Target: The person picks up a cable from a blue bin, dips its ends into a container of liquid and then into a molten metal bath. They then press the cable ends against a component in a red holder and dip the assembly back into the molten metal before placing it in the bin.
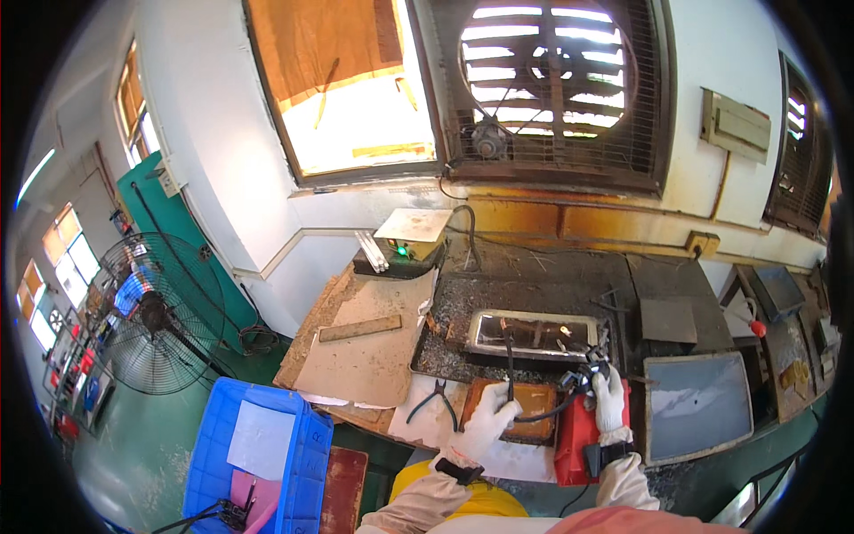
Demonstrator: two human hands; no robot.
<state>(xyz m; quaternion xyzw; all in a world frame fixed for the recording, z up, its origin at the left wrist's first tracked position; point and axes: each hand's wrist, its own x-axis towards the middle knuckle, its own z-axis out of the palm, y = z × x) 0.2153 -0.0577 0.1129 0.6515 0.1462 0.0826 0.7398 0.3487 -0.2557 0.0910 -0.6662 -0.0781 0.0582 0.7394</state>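
Observation:
My left hand (487,420), in a white glove, is closed around a black cable (509,360), whose bare, copper-coloured end points up at the near edge of a shallow metal pan (534,333) with a shiny, dark surface inside. The cable curves right toward my right hand (609,398), also gloved. Its fingers are closed on a small silver metal part (580,380), whose kind I cannot make out. Black-handled pliers (434,405) lie spread left of my left hand. Under the hands sit a brown, rectangular tray (525,430) and a red box (576,438).
A blue crate (307,445) holding cables stands at lower left, near a floor fan (156,313). Cardboard (356,365) with a wooden strip (360,328) covers the bench's left part. Behind is a box with a green light (414,233). A grey metal tray (698,436) stands right.

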